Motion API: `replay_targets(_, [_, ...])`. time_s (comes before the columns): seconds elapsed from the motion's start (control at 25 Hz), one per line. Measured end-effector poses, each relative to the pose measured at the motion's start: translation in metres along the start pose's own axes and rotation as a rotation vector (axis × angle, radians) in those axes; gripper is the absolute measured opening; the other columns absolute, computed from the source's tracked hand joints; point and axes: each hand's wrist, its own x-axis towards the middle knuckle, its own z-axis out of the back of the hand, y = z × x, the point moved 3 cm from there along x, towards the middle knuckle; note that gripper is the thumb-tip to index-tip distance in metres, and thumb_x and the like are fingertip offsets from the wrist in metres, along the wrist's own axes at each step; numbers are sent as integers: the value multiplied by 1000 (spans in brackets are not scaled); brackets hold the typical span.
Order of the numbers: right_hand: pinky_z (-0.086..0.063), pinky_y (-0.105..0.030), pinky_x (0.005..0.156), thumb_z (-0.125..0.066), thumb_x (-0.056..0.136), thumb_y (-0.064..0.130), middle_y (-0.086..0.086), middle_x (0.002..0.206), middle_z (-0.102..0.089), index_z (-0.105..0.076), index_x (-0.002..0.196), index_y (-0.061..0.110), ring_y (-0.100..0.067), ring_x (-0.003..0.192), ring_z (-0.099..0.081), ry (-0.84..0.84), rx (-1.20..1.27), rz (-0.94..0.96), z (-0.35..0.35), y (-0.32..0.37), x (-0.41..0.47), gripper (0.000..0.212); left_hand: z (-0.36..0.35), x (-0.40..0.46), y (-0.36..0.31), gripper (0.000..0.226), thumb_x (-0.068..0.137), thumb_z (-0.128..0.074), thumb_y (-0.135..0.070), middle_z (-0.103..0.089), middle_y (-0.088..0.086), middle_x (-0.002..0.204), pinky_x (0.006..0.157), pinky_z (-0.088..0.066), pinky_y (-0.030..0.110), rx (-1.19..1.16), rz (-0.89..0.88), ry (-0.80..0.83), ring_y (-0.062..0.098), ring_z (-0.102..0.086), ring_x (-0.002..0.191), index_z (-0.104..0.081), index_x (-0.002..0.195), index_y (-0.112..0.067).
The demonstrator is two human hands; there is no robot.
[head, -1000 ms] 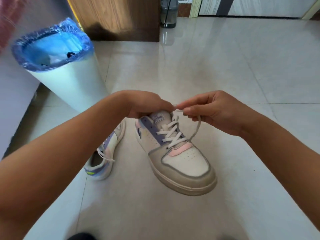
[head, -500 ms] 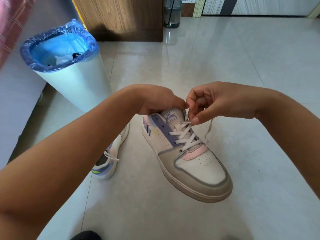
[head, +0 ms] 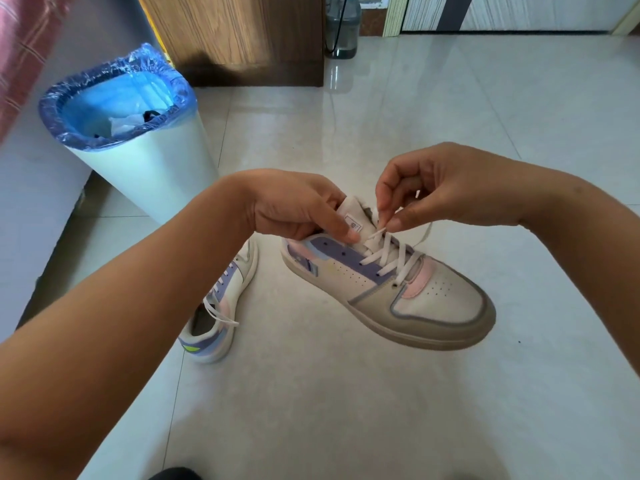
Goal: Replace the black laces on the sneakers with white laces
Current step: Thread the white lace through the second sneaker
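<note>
Right hand (head: pixel 446 188) pinching white lace (head: pixel 381 252), left hand (head: pixel 298 206) gripping sneaker (head: pixel 388 289), toe lower-right.

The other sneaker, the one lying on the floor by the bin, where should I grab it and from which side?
Judging by its pose, grip the other sneaker at the heel collar, coming from above on your near side. Its open mouth faces up towards you, and the left forearm hides its toe.

Two pastel lace-up sneakers (head: pixel 398 285) (head: pixel 221 317), two bare hands (head: pixel 294 206) (head: pixel 446 188), one white blue-lined bin (head: pixel 145 168), one clear bottle (head: pixel 341 27).
</note>
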Motion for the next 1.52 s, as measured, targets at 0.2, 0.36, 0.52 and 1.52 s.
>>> replay_targets(0.2, [-51, -12, 74, -72, 75, -4, 7, 80, -72, -63, 77, 22, -3, 79, -68, -91, -216, 50, -4, 6, 1, 28, -3, 1, 5, 45, 74, -60, 5, -62, 27, 115, 91, -53, 40, 8, -20, -16, 36, -62, 103, -50, 118, 10])
replay_targets(0.36, [-51, -14, 75, -71, 76, -4, 11, 79, -70, -62, 73, 24, 1, 77, -66, -89, -317, 56, -5, 6, 6, 29, -6, 1, 7, 45, 74, -60, 8, -62, 27, 116, 93, -51, 42, 40, 3, -23, 37, -62, 104, -51, 117, 10])
replay_targets(0.52, [-49, -10, 70, -71, 76, -4, 14, 78, -68, -63, 71, 25, 1, 76, -64, -56, -369, 97, -11, 8, 8, 30, -7, 0, 9, 43, 73, -62, 6, -64, 26, 112, 92, -52, 40, 59, 28, -49, 36, -63, 102, -54, 115, 12])
replay_targets(1.52, [-38, -3, 76, -78, 75, 17, 14, 90, -62, -61, 96, 22, -1, 88, -54, -430, -275, 173, -47, -21, -1, 27, -7, 0, 20, 36, 82, -51, 17, -59, 27, 107, 76, -56, 30, -371, 13, -367, 27, -64, 84, -49, 118, 18])
